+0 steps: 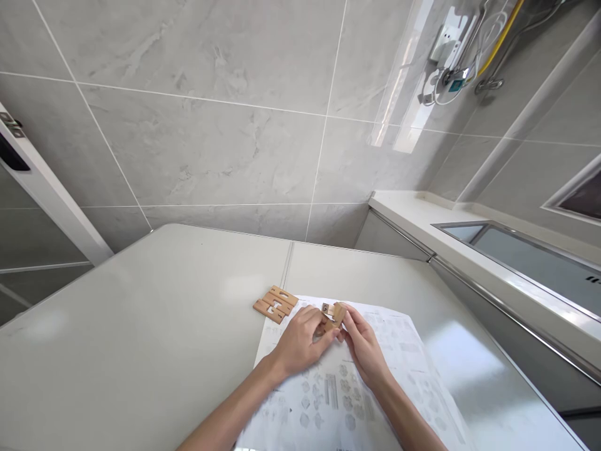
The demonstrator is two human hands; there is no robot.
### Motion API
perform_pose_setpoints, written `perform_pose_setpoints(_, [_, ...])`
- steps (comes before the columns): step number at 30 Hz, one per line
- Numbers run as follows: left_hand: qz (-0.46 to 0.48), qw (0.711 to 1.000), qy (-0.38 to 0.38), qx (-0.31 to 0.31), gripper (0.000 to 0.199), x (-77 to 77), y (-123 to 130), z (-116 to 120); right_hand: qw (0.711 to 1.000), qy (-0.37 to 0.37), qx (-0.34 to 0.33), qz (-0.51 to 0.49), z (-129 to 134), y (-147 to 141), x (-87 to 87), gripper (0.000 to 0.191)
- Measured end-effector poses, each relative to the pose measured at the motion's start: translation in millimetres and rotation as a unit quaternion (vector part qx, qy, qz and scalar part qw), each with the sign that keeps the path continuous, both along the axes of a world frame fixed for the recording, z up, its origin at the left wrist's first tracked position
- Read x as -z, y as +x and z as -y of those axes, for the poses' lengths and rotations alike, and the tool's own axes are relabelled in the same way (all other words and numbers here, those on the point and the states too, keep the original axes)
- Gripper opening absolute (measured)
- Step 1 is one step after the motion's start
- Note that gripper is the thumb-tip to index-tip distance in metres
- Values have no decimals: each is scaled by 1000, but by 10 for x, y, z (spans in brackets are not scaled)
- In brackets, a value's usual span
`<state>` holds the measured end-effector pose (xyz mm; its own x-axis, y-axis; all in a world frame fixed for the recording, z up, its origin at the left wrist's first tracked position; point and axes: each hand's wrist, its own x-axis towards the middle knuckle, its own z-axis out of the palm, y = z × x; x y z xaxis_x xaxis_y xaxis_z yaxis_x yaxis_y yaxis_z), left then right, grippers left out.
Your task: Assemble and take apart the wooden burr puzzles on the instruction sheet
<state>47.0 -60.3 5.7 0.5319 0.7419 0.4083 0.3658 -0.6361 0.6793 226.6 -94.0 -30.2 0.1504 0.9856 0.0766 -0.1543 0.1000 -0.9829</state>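
Above a printed paper sheet (347, 401), my left hand (303, 338) and my right hand (364, 344) both hold small wooden puzzle pieces (335, 315), which are tilted and partly covered by my fingers. One of these pieces shows a dark mark on its end. My fingers are closed around them from both sides. Left of my left hand, several flat wooden pieces (275, 304) with cut-out slots and small numbers lie side by side on the table at the sheet's upper left corner.
The white table (141, 326) has a seam running to its back edge. A grey tiled wall (211, 144) stands behind. At the right is a counter (404, 210) with a sink (530, 257); cables and a socket (446, 44) are on the wall above.
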Motion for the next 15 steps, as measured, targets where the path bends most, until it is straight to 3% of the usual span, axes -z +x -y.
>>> perform_pose_setpoints(9, [11, 999, -16, -44, 36, -49, 45, 10, 984, 11, 80, 159, -10, 30, 9, 46])
perform_pose_setpoints(15, [-40, 984, 26, -172, 42, -62, -74, -144, 957, 5, 122, 265, 6, 8, 46, 39])
